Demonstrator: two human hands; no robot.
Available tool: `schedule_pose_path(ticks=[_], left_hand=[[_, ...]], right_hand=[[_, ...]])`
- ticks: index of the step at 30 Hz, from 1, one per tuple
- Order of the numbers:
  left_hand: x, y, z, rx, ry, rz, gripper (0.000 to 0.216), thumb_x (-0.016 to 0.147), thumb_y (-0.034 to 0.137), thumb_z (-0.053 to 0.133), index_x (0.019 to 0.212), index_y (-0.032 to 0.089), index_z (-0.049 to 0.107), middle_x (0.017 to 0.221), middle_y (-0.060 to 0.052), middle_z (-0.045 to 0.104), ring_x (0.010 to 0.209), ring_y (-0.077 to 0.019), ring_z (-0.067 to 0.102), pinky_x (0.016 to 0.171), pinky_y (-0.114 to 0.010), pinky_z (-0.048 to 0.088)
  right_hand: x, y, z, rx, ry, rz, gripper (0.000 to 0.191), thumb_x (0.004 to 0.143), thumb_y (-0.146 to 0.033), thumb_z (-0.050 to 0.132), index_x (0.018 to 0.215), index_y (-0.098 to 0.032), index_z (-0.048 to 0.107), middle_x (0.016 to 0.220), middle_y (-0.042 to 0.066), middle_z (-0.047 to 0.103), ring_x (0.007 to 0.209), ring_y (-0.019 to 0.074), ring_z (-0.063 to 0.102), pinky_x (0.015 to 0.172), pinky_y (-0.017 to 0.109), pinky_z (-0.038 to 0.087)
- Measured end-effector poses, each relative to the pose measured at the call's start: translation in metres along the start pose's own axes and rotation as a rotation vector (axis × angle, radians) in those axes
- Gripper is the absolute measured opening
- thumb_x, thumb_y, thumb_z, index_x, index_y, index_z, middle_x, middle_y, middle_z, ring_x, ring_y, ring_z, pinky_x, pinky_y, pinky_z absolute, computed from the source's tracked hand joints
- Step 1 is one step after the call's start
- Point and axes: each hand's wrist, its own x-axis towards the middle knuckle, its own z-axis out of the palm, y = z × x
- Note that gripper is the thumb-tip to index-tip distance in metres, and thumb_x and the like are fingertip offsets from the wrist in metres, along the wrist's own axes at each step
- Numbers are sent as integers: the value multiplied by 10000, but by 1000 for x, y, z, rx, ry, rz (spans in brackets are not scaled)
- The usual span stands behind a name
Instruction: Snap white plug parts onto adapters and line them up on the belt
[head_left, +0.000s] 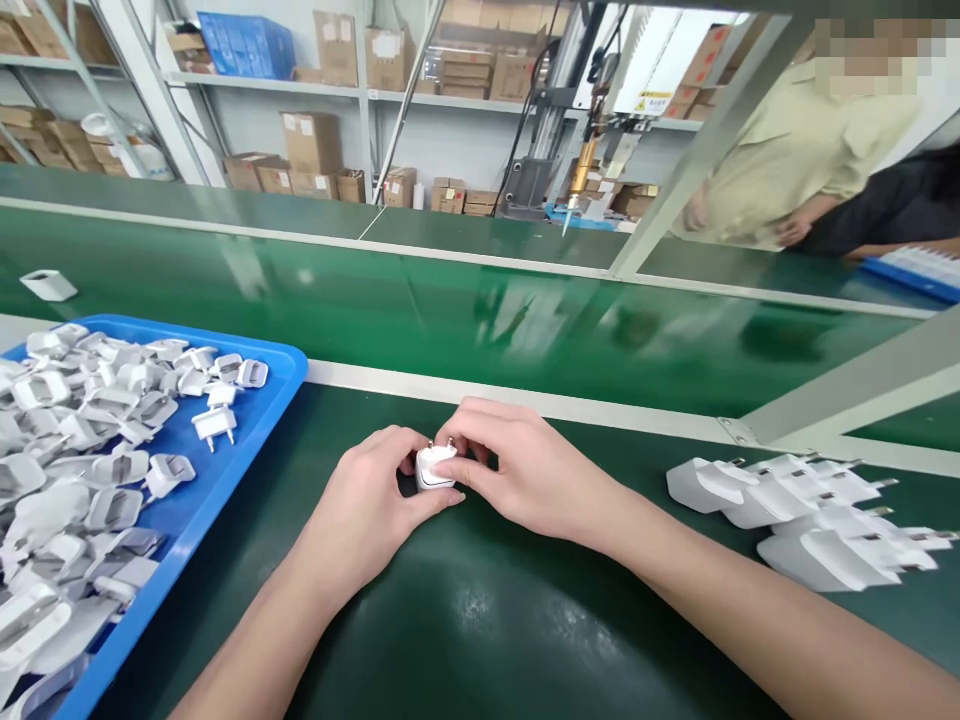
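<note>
Head view: the left hand and right hand both pinched a white plug adapter between them; keeping its pins upward and thumbs square likely seated it evenly.

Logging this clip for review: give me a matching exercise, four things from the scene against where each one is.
Things:
1. white plug adapter
2. blue tray
3. finished adapters
4. lone white piece

Places:
A. far left on the green conveyor belt
B. between the fingers of the left hand and right hand
C. on the bench at the left, full of loose white plug parts
D. in a cluster on the bench at the right

Pairs: 1-B, 2-C, 3-D, 4-A
</note>
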Motion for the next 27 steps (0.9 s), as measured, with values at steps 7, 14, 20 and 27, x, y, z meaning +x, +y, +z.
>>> schedule_pose_path(ticks=[7,14,20,27], left_hand=[[-1,-1,0,-16,13,7,223,813,341,811,871,200,647,820,41,630,783,-146,558,698,-263,381],[1,-1,1,-19,25,16,254,805,384,804,856,195,641,835,28,638,784,-158,572,695,-264,384],[0,-2,3,-5,34,46,233,824,365,768,828,182,624,799,29,599,749,-147,532,672,-260,363],[-7,-11,8,-79,-67,90,429,800,531,742,1073,209,664,916,6,633,827,-172,566,744,-281,429]], right_hand=[[2,-2,5,-28,19,5,117,938,-105,656,851,-177,626,826,-17,591,745,120,535,655,253,381],[-1,-5,9,-112,47,-29,154,939,-63,563,844,-179,600,830,3,563,750,141,514,648,268,357],[-3,-12,16,-237,50,5,172,933,-41,531,816,-165,546,835,7,521,755,144,484,647,270,329],[-12,-27,-16,-328,-133,116,86,954,-151,649,874,-174,626,888,-5,589,808,130,546,698,241,384]])
